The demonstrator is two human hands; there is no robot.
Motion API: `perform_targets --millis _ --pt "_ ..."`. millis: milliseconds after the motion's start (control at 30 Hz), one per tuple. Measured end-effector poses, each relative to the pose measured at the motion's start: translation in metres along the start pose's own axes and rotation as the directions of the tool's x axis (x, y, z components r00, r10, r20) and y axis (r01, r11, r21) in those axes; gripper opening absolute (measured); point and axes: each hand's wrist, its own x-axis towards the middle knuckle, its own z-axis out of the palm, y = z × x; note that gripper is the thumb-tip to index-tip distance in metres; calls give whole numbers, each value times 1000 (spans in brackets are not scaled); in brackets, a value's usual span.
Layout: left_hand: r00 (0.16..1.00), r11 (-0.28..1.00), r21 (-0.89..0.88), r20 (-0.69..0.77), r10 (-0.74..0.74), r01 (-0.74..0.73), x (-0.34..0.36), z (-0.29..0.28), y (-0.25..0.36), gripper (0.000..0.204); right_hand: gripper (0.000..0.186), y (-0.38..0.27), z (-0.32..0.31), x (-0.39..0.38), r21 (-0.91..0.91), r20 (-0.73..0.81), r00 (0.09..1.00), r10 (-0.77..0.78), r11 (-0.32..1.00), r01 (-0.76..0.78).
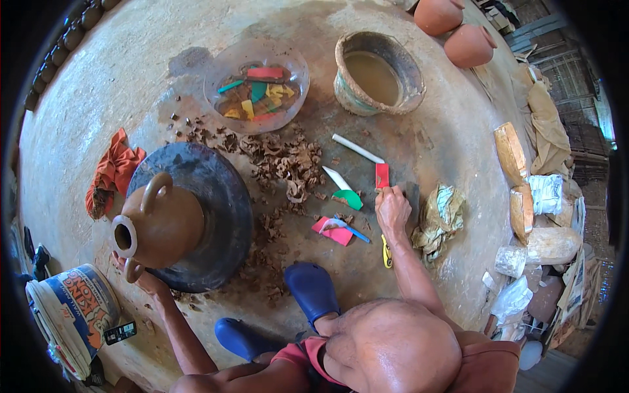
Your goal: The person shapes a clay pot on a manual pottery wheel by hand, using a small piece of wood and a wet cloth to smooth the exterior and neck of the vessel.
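A brown clay jug (pixel 171 226) with two loop handles stands on a dark round wheel (pixel 226 196) at the left. My left hand (pixel 151 283) is at its near handle, fingers curled behind it and partly hidden by the clay. Out to the right, my right hand (pixel 393 208) reaches down to the floor, its fingers closed on the end of a flat red rectangular piece (pixel 382 173). Around it lie a white stick (pixel 358 149), a pointed white piece (pixel 335 177), a green rounded piece (pixel 348 198), a pink-red card (pixel 333 232) and a yellow-handled tool (pixel 386 252).
Clay shavings (pixel 288 160) litter the floor beside the wheel. Beyond are a clear basin (pixel 213 92) of coloured pieces and a bucket (pixel 342 92) of murky water. An orange cloth (pixel 118 160), a crumpled bag (pixel 436 226), a white tub (pixel 72 308) and a phone (pixel 120 333) lie around.
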Motion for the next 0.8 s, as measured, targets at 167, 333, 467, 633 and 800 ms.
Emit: perform_targets --millis 167,333,467,633,800 --pt "995 994 66 60 79 -83 -3 5 9 63 15 21 -24 0 307 -18 995 94 948 -85" --pt "997 994 81 -1 74 -74 2 -4 -19 47 20 12 -65 11 864 390 917 83 311 -396" --pt "978 988 19 140 -153 152 33 -48 -72 66 27 -18 -69 28 961 273 960 -57 -28 -274" --pt "966 978 21 151 -208 207 -16 3 -36 48 32 -41 -104 54 974 180 982 -52 147 -171" --pt "982 982 26 12 -189 188 1 -20 -34 46 24 -71 -144 151 863 -29 998 -57 503 53"
